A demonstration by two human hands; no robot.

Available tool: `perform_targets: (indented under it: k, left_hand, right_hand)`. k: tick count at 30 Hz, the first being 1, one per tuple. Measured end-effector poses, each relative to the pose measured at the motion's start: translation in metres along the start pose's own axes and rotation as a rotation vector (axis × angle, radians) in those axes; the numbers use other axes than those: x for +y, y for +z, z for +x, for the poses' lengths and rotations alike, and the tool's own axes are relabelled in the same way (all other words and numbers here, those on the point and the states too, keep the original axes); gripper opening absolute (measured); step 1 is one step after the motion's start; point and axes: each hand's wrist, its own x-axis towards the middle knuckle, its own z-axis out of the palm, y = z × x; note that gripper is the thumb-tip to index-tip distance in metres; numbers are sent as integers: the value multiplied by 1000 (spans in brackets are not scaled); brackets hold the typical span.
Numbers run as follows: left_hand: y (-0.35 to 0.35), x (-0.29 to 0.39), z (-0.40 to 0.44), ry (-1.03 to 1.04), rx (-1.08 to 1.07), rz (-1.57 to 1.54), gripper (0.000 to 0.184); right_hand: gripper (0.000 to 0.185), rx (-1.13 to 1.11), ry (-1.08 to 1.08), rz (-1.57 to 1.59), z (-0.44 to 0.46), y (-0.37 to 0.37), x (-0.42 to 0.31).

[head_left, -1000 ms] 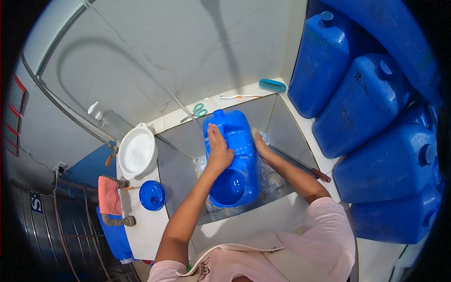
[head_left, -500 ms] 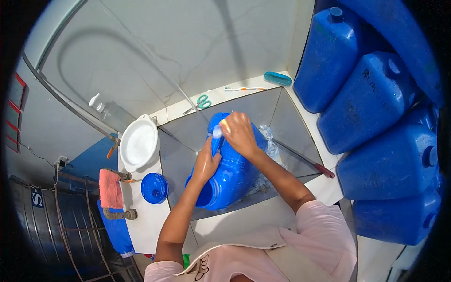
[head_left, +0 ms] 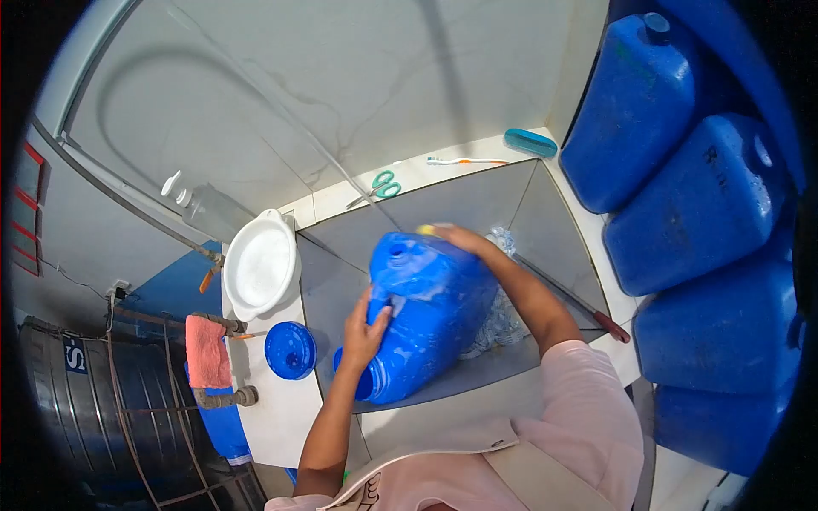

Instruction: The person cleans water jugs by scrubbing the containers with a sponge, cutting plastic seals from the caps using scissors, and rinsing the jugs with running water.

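Observation:
A wet blue plastic jug [head_left: 426,319] with soap streaks lies tilted in the grey tiled sink [head_left: 341,255]. Its small spout faces up at the far end, and a wide round opening points toward the lower left. My left hand [head_left: 365,330] is wrapped round the jug's handle. At the far right side of the jug, my right hand [head_left: 458,239] presses a yellow sponge [head_left: 426,230] against the surface; that hand is slightly blurred. Crumpled clear plastic [head_left: 503,328] lies in the sink behind the jug, partly hidden by it.
On the left ledge are a white basin [head_left: 260,264] of suds and a blue lid [head_left: 290,350]. Scissors [head_left: 381,185], a toothbrush [head_left: 469,161] and a teal brush [head_left: 530,142] line the back ledge. A red-handled rod [head_left: 609,325] crosses the sink edge. Blue jugs [head_left: 682,209] crowd the right.
My right hand has moved with the sponge from the handle area to the jug's far right side. The jug has turned so its spout shows, and my left hand still grips the handle.

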Motion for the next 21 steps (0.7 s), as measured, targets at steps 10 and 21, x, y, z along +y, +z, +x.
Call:
perform_targets:
  k: [10, 21]
  left_hand:
    - [-26, -72, 6, -556, 298, -439, 24]
    - [-15, -55, 24, -614, 436, -535, 43]
  right_hand:
    - [42, 343, -532, -610, -87, 179, -33]
    - [53, 616, 438, -702, -97, 61, 145]
